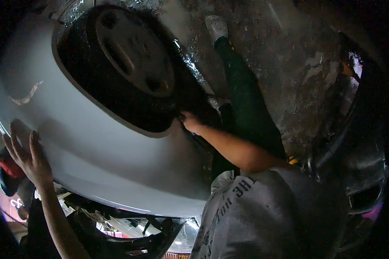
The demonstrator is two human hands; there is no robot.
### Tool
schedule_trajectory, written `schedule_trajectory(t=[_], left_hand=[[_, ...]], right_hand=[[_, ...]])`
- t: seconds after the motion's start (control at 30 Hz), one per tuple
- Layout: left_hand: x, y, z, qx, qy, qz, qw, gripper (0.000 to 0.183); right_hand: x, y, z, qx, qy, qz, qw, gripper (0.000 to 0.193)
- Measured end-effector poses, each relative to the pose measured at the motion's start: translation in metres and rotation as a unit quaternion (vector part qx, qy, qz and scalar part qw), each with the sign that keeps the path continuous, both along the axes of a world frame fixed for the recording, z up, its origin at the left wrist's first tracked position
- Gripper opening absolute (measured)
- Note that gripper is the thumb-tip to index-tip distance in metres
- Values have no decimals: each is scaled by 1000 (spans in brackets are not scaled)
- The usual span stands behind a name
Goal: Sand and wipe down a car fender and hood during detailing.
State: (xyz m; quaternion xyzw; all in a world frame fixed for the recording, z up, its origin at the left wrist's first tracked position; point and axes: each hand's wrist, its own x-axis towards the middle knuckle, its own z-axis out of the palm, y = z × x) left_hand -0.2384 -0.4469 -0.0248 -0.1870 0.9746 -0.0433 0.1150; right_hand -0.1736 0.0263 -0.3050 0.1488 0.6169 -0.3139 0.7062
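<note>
A silver-grey car fender (116, 142) curves across the left half of the head view around a dark tyre (90, 56) with a grey wheel cover (134, 52). My left hand (32, 162) is spread open, its fingers resting on the panel's surface near the far left edge. At the lower corner of the wheel arch, my right hand (190, 121) has its fingers curled in against the fender's edge beside the tyre. Those fingertips are partly lost in shadow. A pale scuff (27, 96) marks the paint above my left hand.
Beneath the panel's lower edge shows an open bay (129, 228) with dark parts and wiring. My green-trousered leg (250, 95) stretches over the stained concrete floor (289, 56). A large dark car part (363, 172) stands at the right. Red and dark items (8, 166) are at the far left.
</note>
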Motion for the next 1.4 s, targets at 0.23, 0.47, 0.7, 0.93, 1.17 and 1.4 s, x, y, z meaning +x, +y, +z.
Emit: schedule_trajectory(t=[0.23, 0.47, 0.7, 0.93, 1.17, 1.4], left_hand=[[-7, 5, 2, -11, 25, -37, 999, 40], [6, -15, 3, -64, -22, -216, 974, 40], [7, -8, -3, -47, -19, -66, 997, 50], [3, -6, 3, -49, -4, -85, 995, 36], [-14, 16, -6, 1, 61, 23, 998, 44], [6, -19, 5, -92, -82, -166, 978, 62]], right_hand=[[15, 7, 39, -134, 106, 11, 985, 48], [8, -13, 66, -9, -10, -85, 996, 49], [-64, -83, 144, -317, 221, -152, 910, 46], [-37, -32, 120, -324, 172, -87, 926, 45], [-97, -133, 120, -435, 256, -196, 841, 48], [-68, -94, 130, -408, 247, -160, 864, 48]])
